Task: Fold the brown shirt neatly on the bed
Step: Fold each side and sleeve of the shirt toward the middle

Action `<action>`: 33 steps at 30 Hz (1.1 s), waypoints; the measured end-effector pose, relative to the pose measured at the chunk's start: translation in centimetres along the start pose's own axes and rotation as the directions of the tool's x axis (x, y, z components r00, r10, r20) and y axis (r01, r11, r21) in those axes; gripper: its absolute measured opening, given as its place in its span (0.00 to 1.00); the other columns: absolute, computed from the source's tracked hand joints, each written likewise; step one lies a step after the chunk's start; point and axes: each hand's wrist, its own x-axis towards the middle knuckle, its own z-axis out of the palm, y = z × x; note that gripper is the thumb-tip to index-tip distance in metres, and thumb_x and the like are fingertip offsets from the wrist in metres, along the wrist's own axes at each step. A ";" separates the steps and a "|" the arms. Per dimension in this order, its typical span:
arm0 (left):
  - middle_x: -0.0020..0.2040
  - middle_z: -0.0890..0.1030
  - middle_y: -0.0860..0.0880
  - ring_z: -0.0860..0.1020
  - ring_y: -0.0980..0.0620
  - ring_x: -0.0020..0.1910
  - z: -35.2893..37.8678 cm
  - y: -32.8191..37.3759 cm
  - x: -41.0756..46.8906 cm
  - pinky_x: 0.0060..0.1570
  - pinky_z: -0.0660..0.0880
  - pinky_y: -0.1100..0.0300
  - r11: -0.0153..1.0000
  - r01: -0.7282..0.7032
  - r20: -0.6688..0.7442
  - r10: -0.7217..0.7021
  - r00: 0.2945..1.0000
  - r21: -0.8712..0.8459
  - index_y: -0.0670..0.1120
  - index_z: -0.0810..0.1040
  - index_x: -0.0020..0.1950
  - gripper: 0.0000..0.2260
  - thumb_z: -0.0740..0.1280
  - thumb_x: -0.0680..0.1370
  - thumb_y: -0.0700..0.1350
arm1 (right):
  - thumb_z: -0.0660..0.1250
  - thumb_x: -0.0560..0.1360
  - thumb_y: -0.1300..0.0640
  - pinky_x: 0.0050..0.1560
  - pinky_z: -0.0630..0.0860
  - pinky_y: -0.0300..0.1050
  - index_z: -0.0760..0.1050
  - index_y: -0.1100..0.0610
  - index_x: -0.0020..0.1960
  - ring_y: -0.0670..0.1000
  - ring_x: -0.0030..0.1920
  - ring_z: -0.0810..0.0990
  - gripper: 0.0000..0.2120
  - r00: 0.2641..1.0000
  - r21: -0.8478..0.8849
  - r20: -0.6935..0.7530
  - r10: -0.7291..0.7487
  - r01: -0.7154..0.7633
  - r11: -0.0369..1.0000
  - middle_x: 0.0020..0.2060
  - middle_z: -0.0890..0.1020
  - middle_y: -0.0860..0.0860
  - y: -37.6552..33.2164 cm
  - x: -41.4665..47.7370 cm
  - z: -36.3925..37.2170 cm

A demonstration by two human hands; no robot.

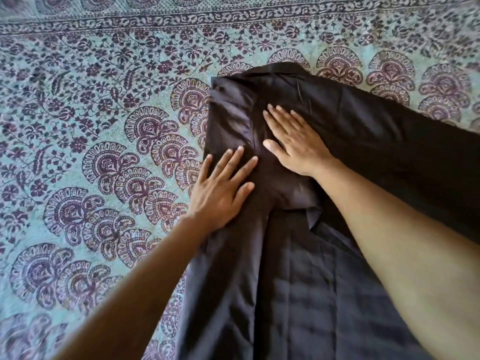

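The dark brown shirt [298,281] lies spread on the bed, running from the middle of the view down to the bottom edge. Its left sleeve is folded in over the body, and the other sleeve stretches out toward the right edge. My left hand [223,190] rests flat on the folded left side, fingers apart, partly over the shirt's edge. My right hand [293,141] presses flat on the upper chest area, fingers spread. Neither hand grips any cloth.
The bed is covered by a teal bedspread [91,139] with a dark purple paisley and floral print. A patterned border band [233,19] runs across the far side. Bare bedspread lies to the left of the shirt.
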 end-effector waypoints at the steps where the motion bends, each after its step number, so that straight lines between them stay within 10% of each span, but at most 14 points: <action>1: 0.76 0.58 0.50 0.58 0.49 0.75 0.3 -1.0 -0.2 0.72 0.51 0.47 0.998 0.051 -0.009 -0.051 0.999 0.024 0.56 0.58 0.75 0.25 0.46 0.79 0.59 | 0.40 0.76 0.41 0.73 0.45 0.46 0.52 0.59 0.75 0.52 0.75 0.53 0.33 1.000 -0.008 0.006 -0.007 0.007 1.000 0.75 0.55 0.55 0.1 0.0 0.0; 9: 0.78 0.52 0.52 0.50 0.51 0.76 0.1 -2.7 0.8 0.73 0.45 0.45 0.975 0.215 -0.004 -0.216 0.976 0.058 0.58 0.51 0.76 0.26 0.44 0.78 0.61 | 0.47 0.78 0.48 0.73 0.48 0.51 0.54 0.59 0.75 0.55 0.75 0.55 0.28 0.993 -0.010 -0.114 -0.002 0.001 1.000 0.75 0.56 0.56 -4.4 -1.6 -0.9; 14: 0.78 0.48 0.52 0.47 0.52 0.77 -0.1 -2.6 0.1 0.72 0.40 0.44 0.970 0.237 0.026 -0.238 0.971 0.048 0.56 0.48 0.76 0.27 0.44 0.78 0.61 | 0.47 0.80 0.49 0.73 0.44 0.47 0.49 0.55 0.76 0.49 0.76 0.49 0.26 0.998 -0.006 0.056 0.000 0.001 1.000 0.76 0.50 0.51 -4.8 -1.3 -0.2; 21: 0.75 0.62 0.51 0.56 0.51 0.75 -2.8 -1.7 2.7 0.72 0.48 0.48 0.937 0.306 -0.169 -0.333 0.928 -0.165 0.51 0.64 0.72 0.23 0.48 0.78 0.54 | 0.44 0.77 0.45 0.73 0.47 0.53 0.53 0.57 0.75 0.56 0.75 0.54 0.30 0.982 -0.001 -0.129 0.137 -0.138 0.990 0.75 0.55 0.56 -5.3 -1.0 -0.1; 26: 0.78 0.48 0.52 0.45 0.55 0.76 -2.7 -3.2 11.2 0.73 0.41 0.55 0.943 0.231 0.058 -0.223 0.973 -0.240 0.50 0.49 0.77 0.23 0.47 0.83 0.52 | 0.42 0.77 0.44 0.73 0.46 0.51 0.51 0.58 0.76 0.53 0.75 0.53 0.31 0.959 0.020 -0.110 0.262 -0.262 0.965 0.75 0.54 0.56 -5.1 0.2 1.3; 33: 0.78 0.45 0.54 0.43 0.54 0.76 -3.1 -7.1 15.2 0.73 0.37 0.47 0.896 0.438 0.118 -0.428 0.896 -0.077 0.51 0.46 0.77 0.24 0.44 0.82 0.54 | 0.45 0.76 0.45 0.73 0.49 0.52 0.55 0.58 0.75 0.54 0.74 0.57 0.31 0.949 0.045 -0.152 0.275 -0.271 0.961 0.74 0.59 0.56 -5.1 0.1 2.1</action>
